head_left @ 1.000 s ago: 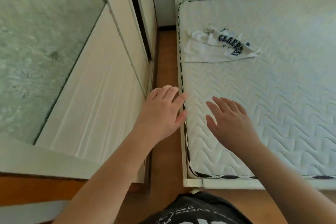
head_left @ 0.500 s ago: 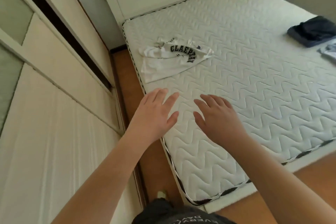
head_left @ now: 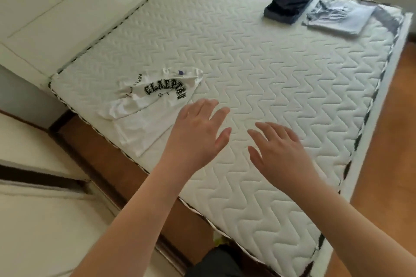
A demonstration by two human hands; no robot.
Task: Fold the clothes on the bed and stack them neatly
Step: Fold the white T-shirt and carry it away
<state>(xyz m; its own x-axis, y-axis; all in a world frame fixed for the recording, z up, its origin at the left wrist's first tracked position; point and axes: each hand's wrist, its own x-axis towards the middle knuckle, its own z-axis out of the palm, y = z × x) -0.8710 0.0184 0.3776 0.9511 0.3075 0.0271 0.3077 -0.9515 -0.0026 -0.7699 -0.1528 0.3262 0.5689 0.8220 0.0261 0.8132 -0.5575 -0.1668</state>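
Observation:
A crumpled white T-shirt (head_left: 148, 105) with dark block lettering lies near the left edge of the white quilted mattress (head_left: 281, 87). My left hand (head_left: 198, 135) hovers just right of the shirt, fingers straight and spread, holding nothing. My right hand (head_left: 279, 153) is beside it over bare mattress, also spread and holding nothing. At the far right corner sit a folded dark navy garment (head_left: 286, 8) and a folded grey-white garment (head_left: 337, 17), side by side.
A cream headboard (head_left: 67, 7) runs along the bed's far left side. A pale wardrobe (head_left: 38, 209) stands at the left, with a narrow strip of wooden floor (head_left: 108, 164) between it and the bed. More wooden floor shows at the right.
The view has swung right from the wardrobe to take in the whole bed, bringing the two folded garments into sight. Both hands stay open and have moved forward, nearer the white shirt.

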